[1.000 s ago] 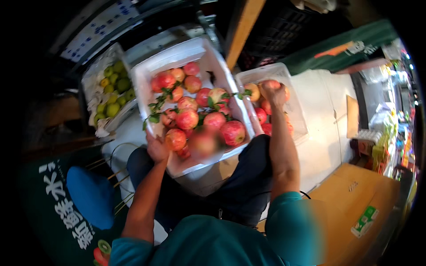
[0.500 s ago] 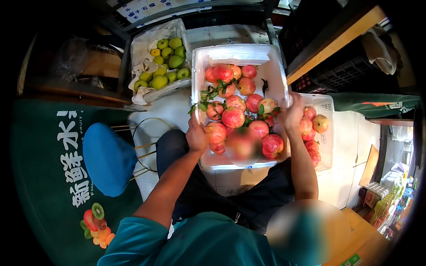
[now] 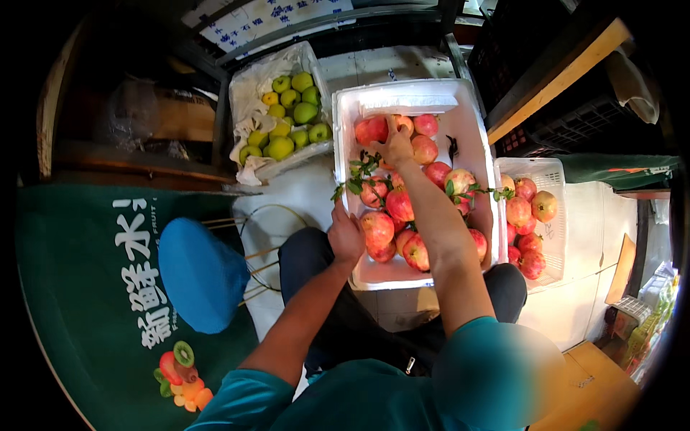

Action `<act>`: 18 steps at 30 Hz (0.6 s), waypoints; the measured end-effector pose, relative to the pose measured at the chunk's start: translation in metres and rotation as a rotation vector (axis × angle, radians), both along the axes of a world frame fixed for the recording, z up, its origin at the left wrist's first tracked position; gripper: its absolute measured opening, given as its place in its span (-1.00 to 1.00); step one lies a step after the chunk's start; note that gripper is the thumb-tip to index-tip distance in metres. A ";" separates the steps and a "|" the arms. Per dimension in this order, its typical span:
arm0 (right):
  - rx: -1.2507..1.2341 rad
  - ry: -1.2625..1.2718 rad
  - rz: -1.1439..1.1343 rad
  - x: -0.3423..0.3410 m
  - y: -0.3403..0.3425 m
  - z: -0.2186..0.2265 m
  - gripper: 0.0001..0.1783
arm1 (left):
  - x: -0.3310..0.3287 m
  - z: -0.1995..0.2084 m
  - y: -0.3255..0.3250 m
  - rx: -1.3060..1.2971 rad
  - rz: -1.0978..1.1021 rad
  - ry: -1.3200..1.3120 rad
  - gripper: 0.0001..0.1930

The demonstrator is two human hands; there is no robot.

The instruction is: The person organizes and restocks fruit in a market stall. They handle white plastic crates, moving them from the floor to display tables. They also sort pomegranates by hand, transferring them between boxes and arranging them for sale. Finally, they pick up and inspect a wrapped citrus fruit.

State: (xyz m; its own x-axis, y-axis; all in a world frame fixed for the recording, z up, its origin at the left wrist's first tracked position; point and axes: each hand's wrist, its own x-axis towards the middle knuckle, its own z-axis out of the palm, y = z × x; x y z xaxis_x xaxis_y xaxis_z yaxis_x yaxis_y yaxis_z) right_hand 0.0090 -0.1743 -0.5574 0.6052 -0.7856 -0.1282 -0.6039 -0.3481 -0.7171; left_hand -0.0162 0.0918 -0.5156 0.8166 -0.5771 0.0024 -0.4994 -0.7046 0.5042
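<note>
A white foam box [image 3: 470,136] of red pomegranates [image 3: 399,205], some with leafy twigs [image 3: 364,172], stands before my knees. My left hand [image 3: 346,233] is closed on its left rim, with the fingertips partly hidden. Reaching over the fruit, my right hand [image 3: 397,146] is at the far left of the box. Its fingers are spread beside a pomegranate [image 3: 371,131] near the back, and I cannot tell whether they touch it. My right forearm hides some of the fruit in the middle.
A paper-lined crate of green apples [image 3: 282,148] sits at the back left. To the right is a white plastic crate [image 3: 557,237] holding more pomegranates. A blue stool [image 3: 201,276] stands at my left, by a green banner [image 3: 79,287]. A wooden beam [image 3: 557,82] slants at the back right.
My right hand has left the box's right rim and moved leftward over the fruit to the far pomegranates. My left hand stays at the left rim. The view has shifted slightly.
</note>
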 end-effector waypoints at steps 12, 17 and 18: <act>-0.107 0.108 0.211 -0.035 0.054 0.015 0.01 | 0.003 -0.010 0.001 -0.017 -0.042 -0.036 -0.41; -0.089 0.285 0.476 -0.041 0.047 0.042 -0.14 | 0.002 -0.010 0.005 -0.019 -0.008 -0.064 -0.43; -0.045 0.254 0.420 -0.036 0.038 0.043 -0.19 | 0.002 -0.010 0.005 -0.015 -0.005 -0.070 -0.43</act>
